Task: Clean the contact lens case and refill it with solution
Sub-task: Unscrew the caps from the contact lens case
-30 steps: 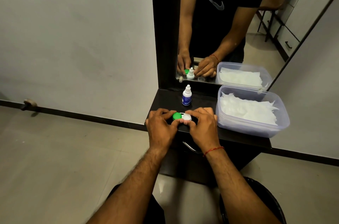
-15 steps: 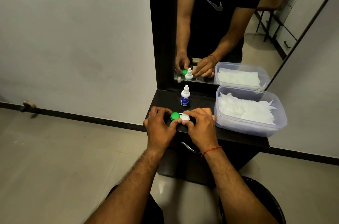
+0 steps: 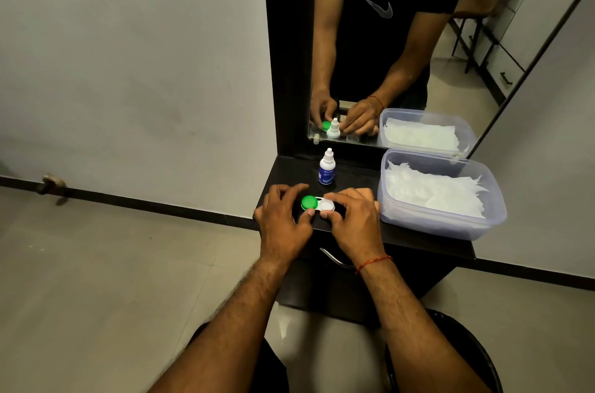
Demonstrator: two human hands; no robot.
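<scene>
So the small plastic contact lens case [image 3: 318,203] with one green screw cap [image 3: 309,202] and one white screw cap [image 3: 327,205] sits flat near the front edge of the dark desk [image 3: 415,239], roughly dead centre of the view. Its long axis runs 9 to 3 o'clock, tipped slightly toward 4, green cap at the 9 end and white at the 3 end, both caps facing straight up.

Left hand [image 3: 285,219] is curled around the green end, thumb tip touching the case's near edge, fingers arched over the far side. Right hand [image 3: 352,218] does the same at the white end, thumb and fingertips pinching close around that cap. So both are narrowed onto the case, not lifting it as far as I can tell.

Handling-wise I'd guess it's super light, rigid and a bit slick, so it'll skate on that smooth desk if you twist one cap without pinning the other half. Best bet: grip the cap rim with thumb and forefinger, brace the opposite well.

Small white dropper bottle with a blue label [image 3: 326,168] stands upright at 12 o'clock from the case, apart from it. Clear plastic tub of white tissues [image 3: 441,196] sits at 3 o'clock, just beside the right hand.
</scene>
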